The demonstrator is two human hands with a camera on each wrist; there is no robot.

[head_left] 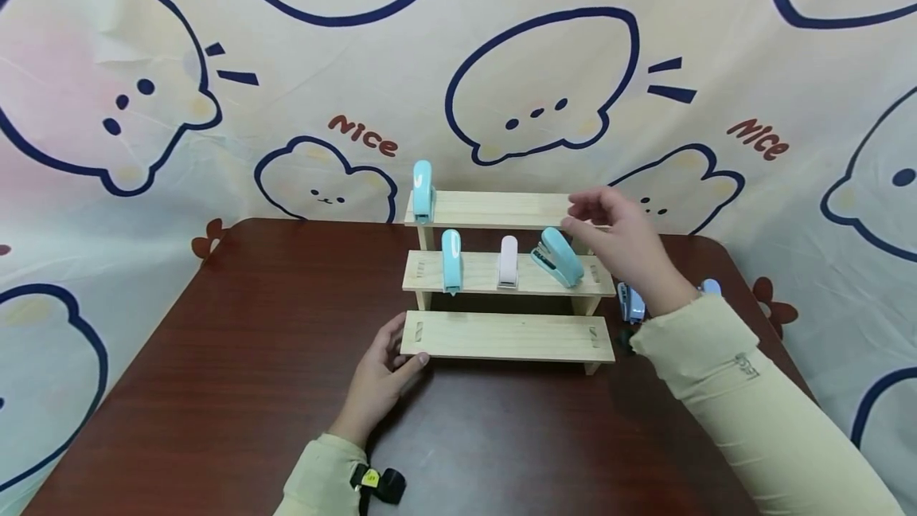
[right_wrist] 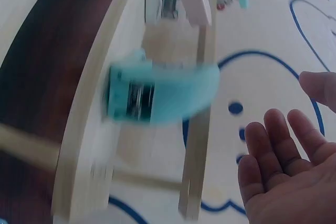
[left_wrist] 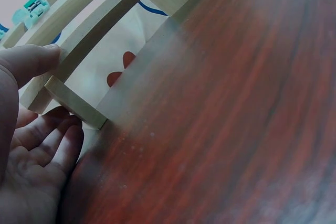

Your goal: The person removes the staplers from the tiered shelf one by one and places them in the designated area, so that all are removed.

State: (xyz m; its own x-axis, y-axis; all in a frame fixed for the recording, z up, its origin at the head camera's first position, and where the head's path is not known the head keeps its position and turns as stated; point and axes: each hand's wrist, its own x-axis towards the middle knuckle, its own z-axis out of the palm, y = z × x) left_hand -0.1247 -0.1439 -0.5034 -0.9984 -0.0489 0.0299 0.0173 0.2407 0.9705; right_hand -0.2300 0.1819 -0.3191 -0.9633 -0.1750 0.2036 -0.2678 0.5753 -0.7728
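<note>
A three-tier wooden stand [head_left: 509, 335] stands on the table. My left hand [head_left: 380, 381] holds the left end of its lowest shelf, thumb at the front edge and fingers beside the leg [left_wrist: 76, 103]. My right hand [head_left: 623, 241] is by the right end of the top shelf [head_left: 501, 209], fingers loosely extended, holding nothing. Below it, a teal stapler [head_left: 559, 257] sits slanted on the middle shelf [head_left: 480, 281]; it looks blurred in the right wrist view. Left of that stand a pale stapler [head_left: 508, 261] and another teal stapler [head_left: 451, 261]. One more teal stapler [head_left: 423, 191] is at the top shelf's left end.
Beyond my right forearm, a blue stapler [head_left: 630, 302] and another blue object [head_left: 711, 286] lie on the dark wooden table [head_left: 286, 357], partly hidden by the arm and sleeve. A cartoon-printed cloth [head_left: 401, 86] hangs behind the table. A strapped black device [head_left: 380, 482] is on my left wrist.
</note>
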